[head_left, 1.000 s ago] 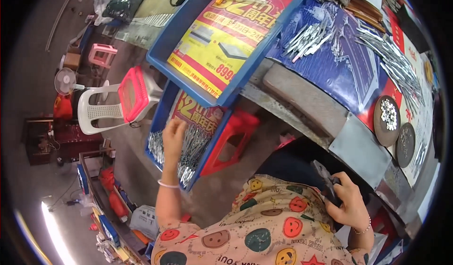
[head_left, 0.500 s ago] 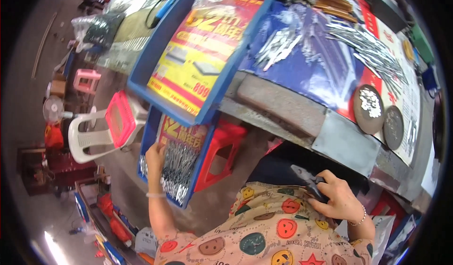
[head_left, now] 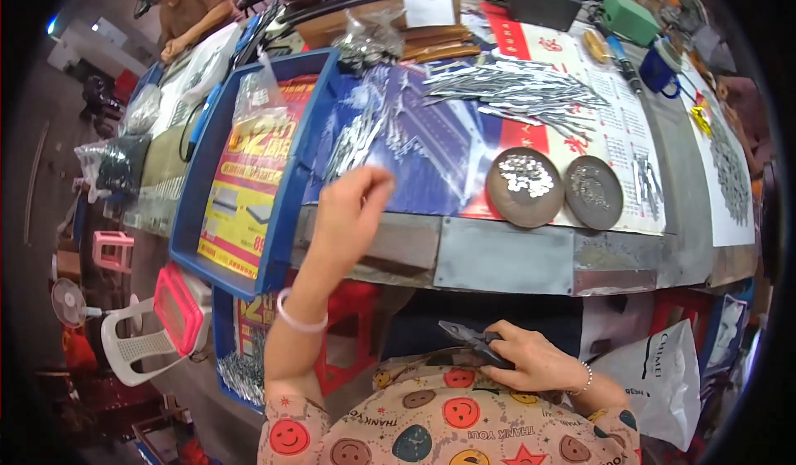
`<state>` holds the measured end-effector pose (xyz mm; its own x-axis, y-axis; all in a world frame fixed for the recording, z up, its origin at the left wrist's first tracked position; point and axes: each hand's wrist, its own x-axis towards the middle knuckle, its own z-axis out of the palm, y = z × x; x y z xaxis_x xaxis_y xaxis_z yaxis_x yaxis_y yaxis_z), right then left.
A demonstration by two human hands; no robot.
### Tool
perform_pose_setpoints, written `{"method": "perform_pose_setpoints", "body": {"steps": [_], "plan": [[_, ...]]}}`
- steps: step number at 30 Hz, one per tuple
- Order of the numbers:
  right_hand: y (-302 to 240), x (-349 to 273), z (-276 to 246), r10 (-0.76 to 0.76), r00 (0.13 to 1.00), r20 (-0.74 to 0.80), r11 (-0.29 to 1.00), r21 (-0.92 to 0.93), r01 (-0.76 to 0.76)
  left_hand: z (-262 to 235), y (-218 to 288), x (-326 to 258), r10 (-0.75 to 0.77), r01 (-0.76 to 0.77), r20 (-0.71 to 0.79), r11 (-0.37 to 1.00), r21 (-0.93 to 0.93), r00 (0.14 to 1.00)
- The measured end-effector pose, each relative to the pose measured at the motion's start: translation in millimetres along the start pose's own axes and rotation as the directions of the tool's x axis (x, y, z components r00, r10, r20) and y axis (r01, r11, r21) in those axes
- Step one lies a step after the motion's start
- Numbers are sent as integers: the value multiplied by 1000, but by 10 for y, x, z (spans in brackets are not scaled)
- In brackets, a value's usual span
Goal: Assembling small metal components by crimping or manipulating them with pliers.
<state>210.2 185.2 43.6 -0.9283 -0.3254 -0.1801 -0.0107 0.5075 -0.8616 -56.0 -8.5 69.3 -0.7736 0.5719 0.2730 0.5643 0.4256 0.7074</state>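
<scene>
Your right hand [head_left: 535, 359] gripped pliers [head_left: 466, 334]; your left hand [head_left: 355, 210] hung near metal strips [head_left: 354, 140], fingers [head_left: 380, 181] curled, any hold unclear.

Pliers [head_left: 471, 337]: grey metal head, smooth, low sheen. Long strips [head_left: 518, 88]: bright, reflective metal. Blue tray [head_left: 290, 196]: smooth plastic, semi-gloss. Blue sheet [head_left: 444, 154]: glossy, lightly creased. Table [head_left: 504, 256]: matt grey metal plate at front edge. Round dishes [head_left: 526, 211]: matt, dull surface. Stool [head_left: 363, 299]: red plastic. Clear bag [head_left: 369, 42]: crinkled, shiny plastic. Shirt [head_left: 431, 419]: matt printed cloth.
</scene>
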Motion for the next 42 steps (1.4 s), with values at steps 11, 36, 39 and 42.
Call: {"method": "perform_pose_setpoints", "body": {"steps": [11,36,39,42], "plan": [[236,-350,49,105,984,-141,989,116,-89,492,-706,1052,-191,164,-36,713,681,981],[-188,319,-250,-191,896,-400,980,-136,148,676,60,-497,-43,-105,-144,487,-867,989],[-342,471,-346,-148,910,-387,965,-257,47,731,-71,-514,72,-152,-134,455,-877,988],[-437,576,-462,-133,928,-347,935,-355,1,717,-80,-512,130,-184,-135,537,-823,982]]}}
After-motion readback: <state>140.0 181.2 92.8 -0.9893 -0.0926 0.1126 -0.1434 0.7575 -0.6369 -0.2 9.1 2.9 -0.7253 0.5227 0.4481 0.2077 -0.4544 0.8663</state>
